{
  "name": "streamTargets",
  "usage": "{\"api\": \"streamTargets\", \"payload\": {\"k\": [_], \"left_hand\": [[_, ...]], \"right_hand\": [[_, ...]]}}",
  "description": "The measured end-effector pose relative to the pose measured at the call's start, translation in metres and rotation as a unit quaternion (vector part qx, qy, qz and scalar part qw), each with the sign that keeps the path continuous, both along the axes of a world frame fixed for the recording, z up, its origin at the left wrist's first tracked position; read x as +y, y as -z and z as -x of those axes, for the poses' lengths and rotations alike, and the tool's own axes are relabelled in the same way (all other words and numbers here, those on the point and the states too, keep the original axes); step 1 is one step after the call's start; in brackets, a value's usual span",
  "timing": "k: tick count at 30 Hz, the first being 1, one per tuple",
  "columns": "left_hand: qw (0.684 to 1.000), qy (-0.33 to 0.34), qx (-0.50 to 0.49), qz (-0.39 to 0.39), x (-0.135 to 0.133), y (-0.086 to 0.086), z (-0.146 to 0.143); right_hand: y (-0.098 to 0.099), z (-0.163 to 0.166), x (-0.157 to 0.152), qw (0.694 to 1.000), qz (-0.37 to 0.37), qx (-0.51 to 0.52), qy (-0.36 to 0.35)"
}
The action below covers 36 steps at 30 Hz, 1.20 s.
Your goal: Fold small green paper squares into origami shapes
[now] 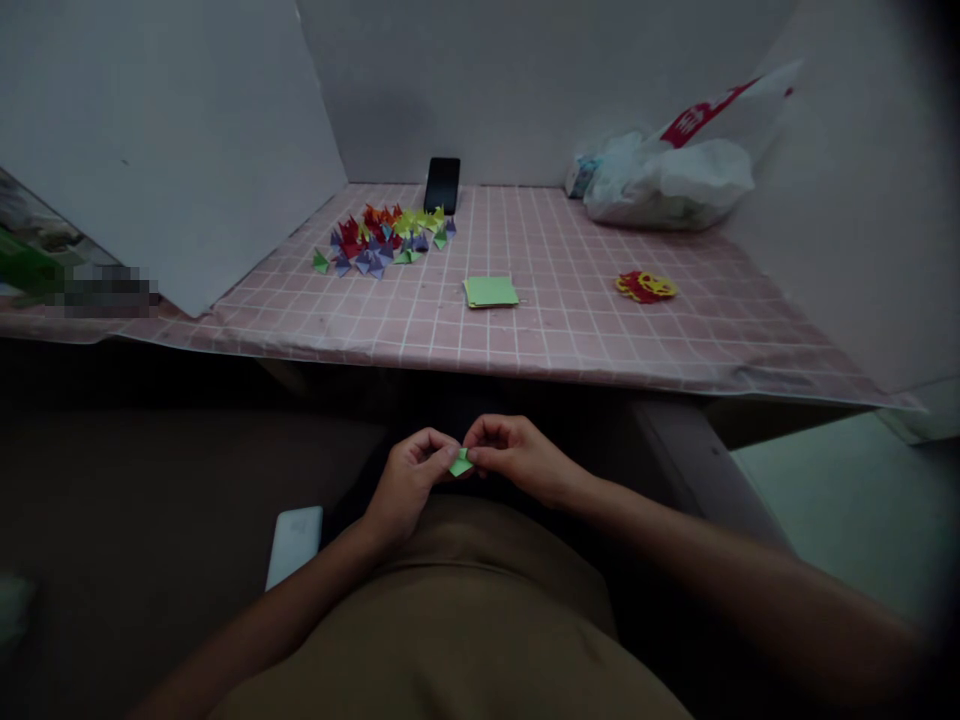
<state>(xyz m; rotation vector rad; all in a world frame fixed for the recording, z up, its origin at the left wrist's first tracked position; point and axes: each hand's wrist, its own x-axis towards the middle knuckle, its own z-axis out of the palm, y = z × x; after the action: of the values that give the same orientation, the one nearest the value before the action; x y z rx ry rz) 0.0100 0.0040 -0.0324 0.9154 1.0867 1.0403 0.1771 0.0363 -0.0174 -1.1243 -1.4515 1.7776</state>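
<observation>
A small piece of folded green paper [460, 463] is held over my lap, below the table's front edge. My left hand [417, 470] pinches its left side between thumb and fingers. On its other side, my right hand [517, 455] grips the paper near its top right with thumb and forefinger. The paper tapers to a point at the bottom; its finer folds are too small to make out. On the table ahead lies a stack of green paper squares [491, 291]. Beyond it to the left stand several folded paper cranes [367, 245] in red, orange, yellow, purple and green.
A pink checked cloth [570, 340] covers the table. A black phone [442, 185] leans at the back wall. Red and yellow cut-outs [645, 287] lie right, before a white plastic bag [667, 185]. A pale flat device [295, 545] rests beside my left forearm. White panels enclose the table.
</observation>
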Motion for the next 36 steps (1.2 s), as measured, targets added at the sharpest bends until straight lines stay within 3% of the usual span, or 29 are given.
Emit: {"api": "streamTargets", "payload": {"k": [10, 20, 31, 36], "left_hand": [[1.000, 0.007, -0.013, 0.025, 0.002, 0.006, 0.000], [1.000, 0.009, 0.018, 0.004, 0.003, 0.002, 0.000], [0.998, 0.002, 0.053, -0.023, 0.002, 0.000, 0.002], [1.000, 0.002, -0.021, 0.000, 0.002, 0.004, 0.000]], "right_hand": [[0.003, 0.002, -0.002, 0.996, -0.075, -0.056, -0.002], [-0.001, 0.002, -0.002, 0.999, -0.024, -0.022, 0.001], [-0.006, 0.001, -0.001, 1.000, -0.016, -0.011, -0.006], [-0.006, 0.001, -0.001, 0.999, -0.027, -0.031, -0.001]]}}
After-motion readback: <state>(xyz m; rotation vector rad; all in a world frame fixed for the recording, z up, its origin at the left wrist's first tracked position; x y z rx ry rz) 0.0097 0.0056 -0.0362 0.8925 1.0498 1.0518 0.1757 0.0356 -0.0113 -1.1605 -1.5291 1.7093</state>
